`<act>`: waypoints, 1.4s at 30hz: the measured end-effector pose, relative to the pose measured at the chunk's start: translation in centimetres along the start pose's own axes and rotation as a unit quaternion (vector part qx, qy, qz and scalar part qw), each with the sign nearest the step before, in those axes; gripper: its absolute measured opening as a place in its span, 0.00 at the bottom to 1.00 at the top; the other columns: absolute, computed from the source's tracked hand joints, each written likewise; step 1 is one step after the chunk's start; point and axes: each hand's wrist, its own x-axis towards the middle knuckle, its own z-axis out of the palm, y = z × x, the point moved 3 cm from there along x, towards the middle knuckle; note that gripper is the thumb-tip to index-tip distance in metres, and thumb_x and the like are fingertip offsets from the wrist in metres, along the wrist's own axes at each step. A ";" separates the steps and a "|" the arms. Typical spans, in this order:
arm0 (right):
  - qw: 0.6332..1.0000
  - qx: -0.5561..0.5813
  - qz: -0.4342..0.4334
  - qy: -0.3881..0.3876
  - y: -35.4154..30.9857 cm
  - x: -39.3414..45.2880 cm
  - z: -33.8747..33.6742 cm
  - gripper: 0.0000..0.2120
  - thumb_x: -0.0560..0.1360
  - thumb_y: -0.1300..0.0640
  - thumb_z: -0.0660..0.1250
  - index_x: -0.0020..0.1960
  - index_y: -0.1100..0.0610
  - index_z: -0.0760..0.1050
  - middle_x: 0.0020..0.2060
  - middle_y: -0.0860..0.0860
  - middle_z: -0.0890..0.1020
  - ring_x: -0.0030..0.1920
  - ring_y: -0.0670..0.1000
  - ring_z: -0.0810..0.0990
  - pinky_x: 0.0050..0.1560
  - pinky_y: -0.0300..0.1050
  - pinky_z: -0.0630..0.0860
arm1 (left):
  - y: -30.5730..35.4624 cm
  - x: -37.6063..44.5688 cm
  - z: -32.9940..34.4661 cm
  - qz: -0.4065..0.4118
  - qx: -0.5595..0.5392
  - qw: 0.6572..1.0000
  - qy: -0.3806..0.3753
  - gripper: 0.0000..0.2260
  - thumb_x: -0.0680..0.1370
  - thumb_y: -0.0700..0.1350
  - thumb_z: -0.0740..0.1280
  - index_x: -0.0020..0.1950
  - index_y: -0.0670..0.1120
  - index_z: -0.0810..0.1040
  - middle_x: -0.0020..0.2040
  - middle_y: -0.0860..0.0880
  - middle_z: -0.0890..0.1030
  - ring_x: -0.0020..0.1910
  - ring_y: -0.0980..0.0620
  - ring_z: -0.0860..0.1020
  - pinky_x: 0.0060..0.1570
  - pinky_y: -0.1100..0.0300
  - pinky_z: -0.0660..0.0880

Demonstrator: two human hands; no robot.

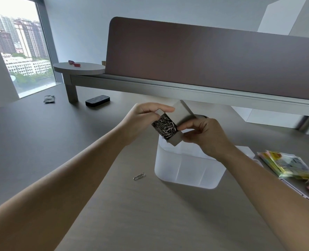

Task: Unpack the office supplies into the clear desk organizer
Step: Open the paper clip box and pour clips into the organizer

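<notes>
While my left hand (142,115) and right hand (204,136) pinch the open paperclip box (179,124), my fingers cover its edges. Below them, the clear organizer (186,169) sits half hidden.

Black eraser (97,100), crumpled wrapper (49,99)

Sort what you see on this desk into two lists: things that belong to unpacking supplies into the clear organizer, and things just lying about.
Belong to the job:
box of paper clips, held in both hands
clear organizer
stray paper clip
packs of sticky notes

Lying about:
black eraser block
crumpled wrapper
red bits on the round shelf
</notes>
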 end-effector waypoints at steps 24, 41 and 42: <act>0.998 -0.039 0.044 0.015 0.4 -0.3 -0.6 0.22 0.66 0.72 0.66 0.34 0.44 0.80 0.38 0.42 0.83 0.41 0.53 0.82 0.56 0.58 0.76 | -0.3 0.6 1.0 -0.004 0.012 1.000 0.002 0.19 0.73 0.30 0.56 0.53 0.50 0.77 0.41 0.54 0.78 0.37 0.63 0.73 0.38 0.74 0.68; 0.998 -0.056 -0.005 0.021 -0.4 -0.5 -0.1 0.22 0.67 0.73 0.67 0.35 0.44 0.78 0.36 0.43 0.82 0.41 0.55 0.82 0.55 0.54 0.77 | -0.2 -0.3 0.3 0.009 -0.001 1.000 0.012 0.15 0.64 0.38 0.57 0.39 0.52 0.80 0.47 0.57 0.80 0.50 0.61 0.77 0.53 0.66 0.72; 0.998 -0.058 -0.004 0.021 -0.4 -0.6 -0.1 0.23 0.67 0.72 0.67 0.34 0.43 0.78 0.34 0.40 0.82 0.39 0.51 0.82 0.54 0.53 0.77 | -0.1 -0.3 0.3 0.012 0.002 1.000 0.012 0.16 0.64 0.38 0.57 0.40 0.52 0.80 0.47 0.57 0.80 0.49 0.63 0.77 0.52 0.68 0.72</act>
